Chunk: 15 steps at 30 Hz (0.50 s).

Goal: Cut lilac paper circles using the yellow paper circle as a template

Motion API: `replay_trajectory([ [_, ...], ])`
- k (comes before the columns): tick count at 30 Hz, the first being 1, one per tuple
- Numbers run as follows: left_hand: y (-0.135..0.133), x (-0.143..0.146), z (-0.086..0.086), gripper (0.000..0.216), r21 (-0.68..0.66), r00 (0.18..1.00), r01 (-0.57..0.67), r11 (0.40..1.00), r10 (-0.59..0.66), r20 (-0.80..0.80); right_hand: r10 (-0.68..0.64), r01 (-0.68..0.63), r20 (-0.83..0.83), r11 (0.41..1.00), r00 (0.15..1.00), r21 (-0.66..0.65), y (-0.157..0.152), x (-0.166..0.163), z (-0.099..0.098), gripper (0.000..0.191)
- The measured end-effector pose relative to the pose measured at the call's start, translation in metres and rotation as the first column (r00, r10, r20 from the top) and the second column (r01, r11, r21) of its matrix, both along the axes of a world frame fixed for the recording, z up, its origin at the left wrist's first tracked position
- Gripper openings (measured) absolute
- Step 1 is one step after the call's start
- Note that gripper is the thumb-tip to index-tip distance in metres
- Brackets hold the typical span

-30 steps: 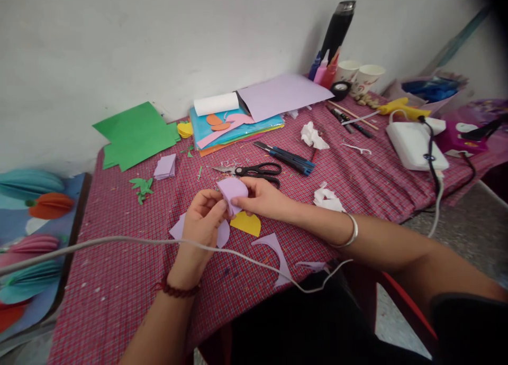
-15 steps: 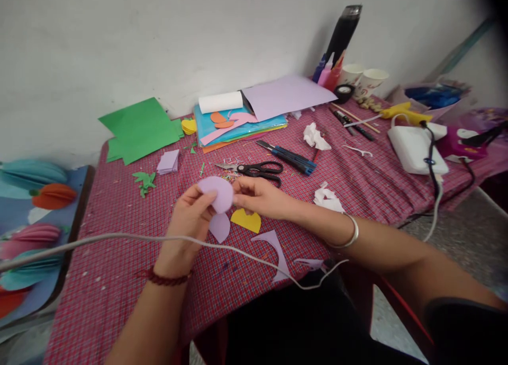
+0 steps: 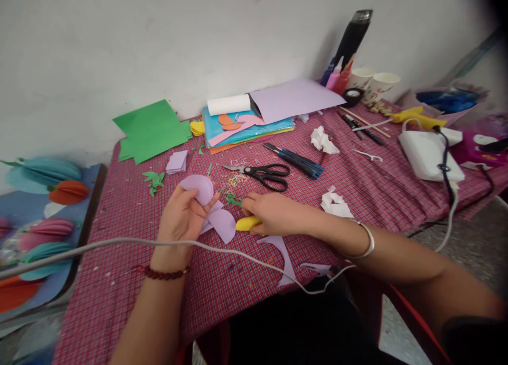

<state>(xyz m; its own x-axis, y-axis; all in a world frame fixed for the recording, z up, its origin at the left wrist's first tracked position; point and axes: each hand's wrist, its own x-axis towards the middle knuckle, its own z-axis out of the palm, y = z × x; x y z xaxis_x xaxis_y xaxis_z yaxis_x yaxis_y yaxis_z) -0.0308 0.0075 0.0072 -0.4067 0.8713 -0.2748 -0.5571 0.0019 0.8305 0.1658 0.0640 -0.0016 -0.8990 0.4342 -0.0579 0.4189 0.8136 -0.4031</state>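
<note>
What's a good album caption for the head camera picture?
Left hand holds round purple paper, right hand pinches yellow paper, scissors lie beyond.

The left hand (image 3: 178, 214) is half-curled, palm inward, and the right hand (image 3: 275, 212) back-up with fingers bent.

Black clothing (image 3: 317, 328) shows — silver bangle (image 3: 372, 240), braided red bracelet (image 3: 166, 275).
</note>
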Motion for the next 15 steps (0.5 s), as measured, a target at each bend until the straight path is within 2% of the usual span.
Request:
replay_trajectory([
  [3,0.0,0.004,-0.002,0.021,0.014,0.998,0.053,0.998,-0.053,0.013,-0.043,0.026,-0.084,0.981,0.996,-0.193,0.005,0.0,-0.003,0.026],
  [5,-0.001,0.007,-0.004,0.021,0.037,0.997,0.074,0.997,-0.075,0.015,-0.145,0.071,-0.199,0.938,0.969,-0.339,0.011,-0.001,-0.004,0.028],
  [7,-0.001,0.01,-0.005,0.024,0.054,0.996,0.087,0.995,-0.088,0.017,-0.314,0.106,-0.309,0.835,0.898,-0.541,0.017,-0.002,-0.004,0.021],
  [9,0.0,0.015,-0.007,0.028,0.067,0.996,0.092,0.994,-0.093,0.015,-0.469,0.067,-0.352,0.671,0.81,-0.739,0.023,-0.002,-0.002,0.007],
  [10,0.0,0.018,-0.009,0.03,0.075,0.995,0.094,0.993,-0.096,0.014,-0.522,0.029,-0.365,0.601,0.771,-0.799,0.024,-0.002,-0.001,0.008],
  [11,0.0,0.021,-0.01,0.031,0.085,0.995,0.097,0.992,-0.098,0.013,-0.554,-0.009,-0.381,0.559,0.741,-0.829,0.024,-0.002,0.0,0.013],
  [12,0.0,0.024,-0.012,0.032,0.095,0.995,0.101,0.99,-0.103,0.01,-0.569,-0.041,-0.407,0.547,0.714,-0.836,0.024,-0.002,0.0,0.016],
  [13,0.0,0.028,-0.013,0.033,0.1,0.994,0.109,0.989,-0.11,0.006,-0.574,-0.062,-0.441,0.56,0.69,-0.826,0.023,-0.003,0.0,0.018],
  [15,0.0,0.036,-0.017,0.034,0.098,0.992,0.124,0.987,-0.124,-0.005,-0.563,-0.073,-0.498,0.612,0.66,-0.788,0.019,-0.006,-0.002,0.018],
])
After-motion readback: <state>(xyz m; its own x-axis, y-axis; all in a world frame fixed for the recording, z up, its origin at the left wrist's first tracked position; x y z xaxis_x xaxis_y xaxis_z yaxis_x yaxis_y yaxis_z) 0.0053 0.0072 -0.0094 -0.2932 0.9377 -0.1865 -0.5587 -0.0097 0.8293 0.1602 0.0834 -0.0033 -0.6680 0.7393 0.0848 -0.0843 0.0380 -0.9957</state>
